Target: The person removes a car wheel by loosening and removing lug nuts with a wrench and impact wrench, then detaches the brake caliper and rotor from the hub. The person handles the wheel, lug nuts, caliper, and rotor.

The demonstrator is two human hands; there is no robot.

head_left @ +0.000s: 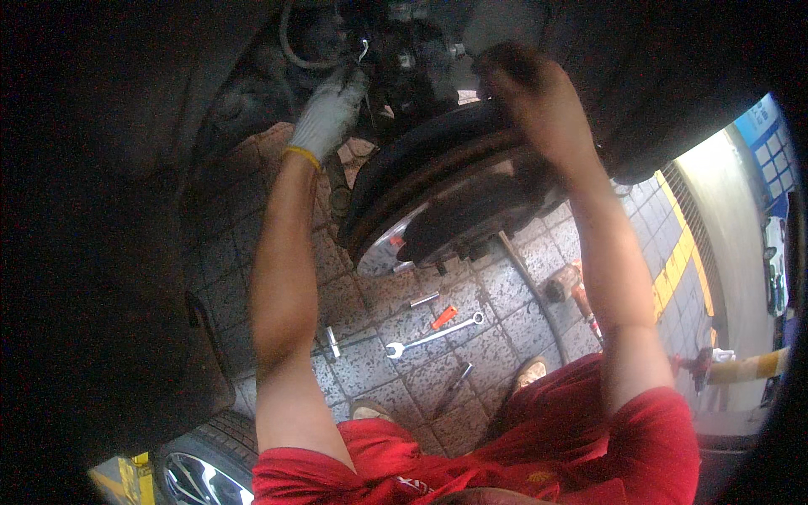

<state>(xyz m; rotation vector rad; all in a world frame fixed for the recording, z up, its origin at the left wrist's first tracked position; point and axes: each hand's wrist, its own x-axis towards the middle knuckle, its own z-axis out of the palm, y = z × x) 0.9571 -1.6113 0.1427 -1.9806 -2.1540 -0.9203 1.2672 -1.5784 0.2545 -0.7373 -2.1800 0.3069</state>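
Observation:
My left hand (326, 118), in a white knit glove with a yellow cuff, reaches up among the dark suspension parts (412, 63) inside the wheel arch. Its fingers look closed, and a thin, shiny, bent piece (364, 50) shows just above them; whether they hold it is unclear. To the right, my right hand (526, 80) is raised beside the same parts, dark and smeared by motion, with its fingers hard to make out. Between and below my forearms sits the brake disc (383, 248) with its hub (471, 215).
On the tiled floor lie a combination wrench (438, 334), an orange piece (444, 316), short metal pieces (332, 342) and a dark-handled tool (454, 389). A power tool (566, 282) lies right of a dark hose (539, 295). A wheel (202, 475) is at lower left.

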